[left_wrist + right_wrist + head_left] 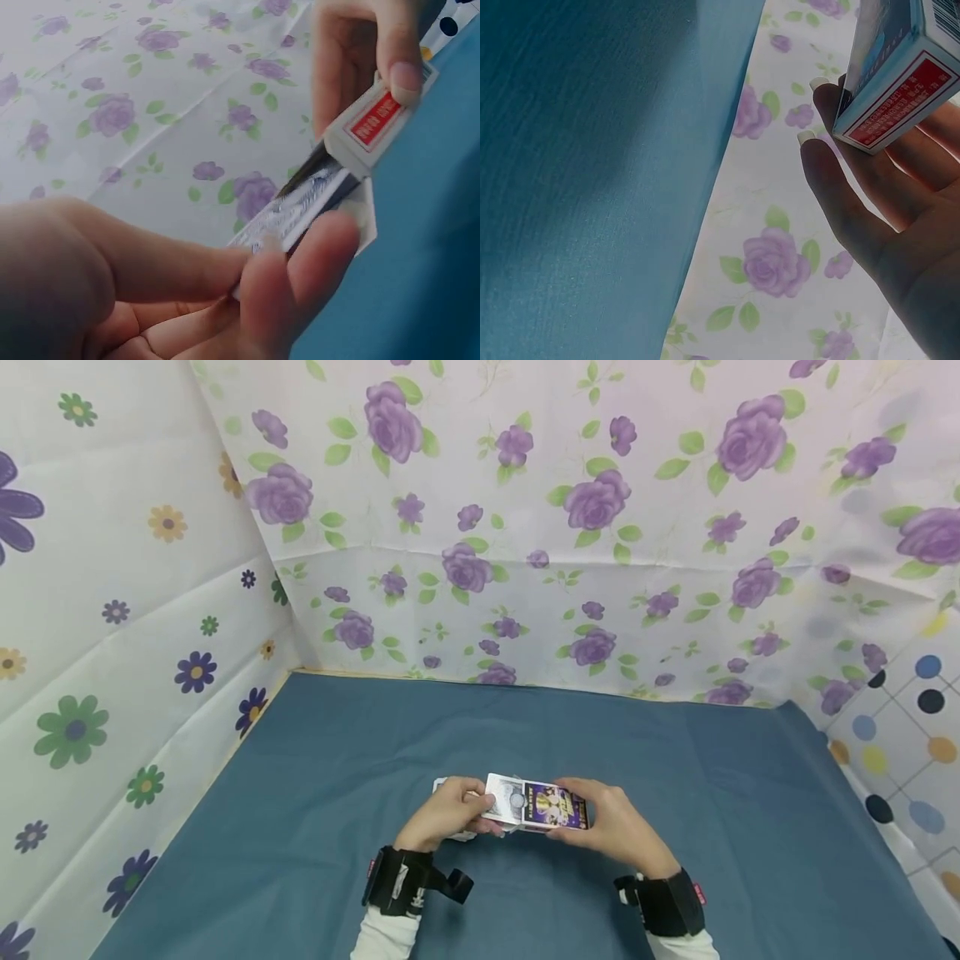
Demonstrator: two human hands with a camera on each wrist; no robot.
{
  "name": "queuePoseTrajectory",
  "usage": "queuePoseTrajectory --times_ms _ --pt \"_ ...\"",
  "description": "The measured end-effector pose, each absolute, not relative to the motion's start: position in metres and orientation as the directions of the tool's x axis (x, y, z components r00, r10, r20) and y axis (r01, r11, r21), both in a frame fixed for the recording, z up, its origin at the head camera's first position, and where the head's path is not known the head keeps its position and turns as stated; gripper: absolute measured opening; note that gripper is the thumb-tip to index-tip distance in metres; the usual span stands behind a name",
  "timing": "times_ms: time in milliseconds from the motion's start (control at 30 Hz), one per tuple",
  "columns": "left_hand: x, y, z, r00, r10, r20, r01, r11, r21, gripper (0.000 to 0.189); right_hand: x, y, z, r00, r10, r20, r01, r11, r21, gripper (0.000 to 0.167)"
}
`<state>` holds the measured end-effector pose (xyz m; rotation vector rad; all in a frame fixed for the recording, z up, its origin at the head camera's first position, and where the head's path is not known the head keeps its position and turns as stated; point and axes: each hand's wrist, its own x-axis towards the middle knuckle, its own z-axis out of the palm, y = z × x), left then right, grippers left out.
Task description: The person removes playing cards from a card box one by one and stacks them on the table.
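Note:
My left hand (448, 812) pinches playing cards (506, 798) between thumb and fingers; their patterned backs show in the head view. The cards stick partway out of the open end of a card box (557, 807), printed purple and yellow on its face. My right hand (617, 827) grips the box by its far end, thumb on one edge and fingers on the other. In the left wrist view the cards (289, 211) run into the box beside a raised white flap (364, 214). A red label marks the side of the box (907, 101) in the right wrist view.
More white cards (463, 836) show below and behind my left hand, partly hidden by it. A blue cloth (360, 735) covers the table. Floral sheets (540, 602) hang along the back and left, and a dotted sheet (900, 727) on the right.

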<state>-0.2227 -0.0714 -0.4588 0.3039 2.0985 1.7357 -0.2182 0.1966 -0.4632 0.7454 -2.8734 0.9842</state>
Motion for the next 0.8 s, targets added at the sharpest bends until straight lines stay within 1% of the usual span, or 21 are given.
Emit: queuePoseTrajectory --times_ms 100,200,300,433,533,633,800 --pt "-0.223 -0.076 -0.456 -0.901 0.403 -0.163 -0.092 0.191 0.977 0.022 -0.218 0.197 -0.463 -0.887 -0.43 0.171 -0.445 0.69 -0.571 0.072" --pt "-0.224 -0.084 -0.456 -0.925 0.36 -0.12 -0.062 0.168 0.984 0.024 -0.218 0.199 -0.462 -0.886 -0.428 0.179 -0.449 0.692 -0.565 0.071" --pt "-0.226 -0.092 -0.456 -0.954 0.284 -0.097 -0.062 0.129 0.99 0.031 -0.218 0.202 -0.461 -0.89 -0.422 0.174 -0.441 0.694 -0.569 0.07" --pt "-0.229 -0.1 -0.458 -0.985 0.145 -0.094 -0.081 0.095 0.992 0.033 -0.218 0.202 -0.46 -0.89 -0.422 0.172 -0.439 0.697 -0.567 0.069" --pt "-0.23 -0.106 -0.462 -0.995 0.037 -0.096 -0.092 0.112 0.99 0.032 -0.218 0.201 -0.461 -0.889 -0.424 0.173 -0.443 0.699 -0.561 0.068" --pt "-0.23 -0.112 -0.47 -0.993 -0.059 -0.102 -0.11 0.166 0.98 0.032 -0.218 0.201 -0.461 -0.89 -0.423 0.169 -0.44 0.699 -0.564 0.067" --pt "-0.231 -0.119 -0.484 -0.98 -0.169 -0.102 -0.139 0.223 0.965 0.031 -0.218 0.201 -0.461 -0.886 -0.431 0.173 -0.449 0.698 -0.558 0.067"
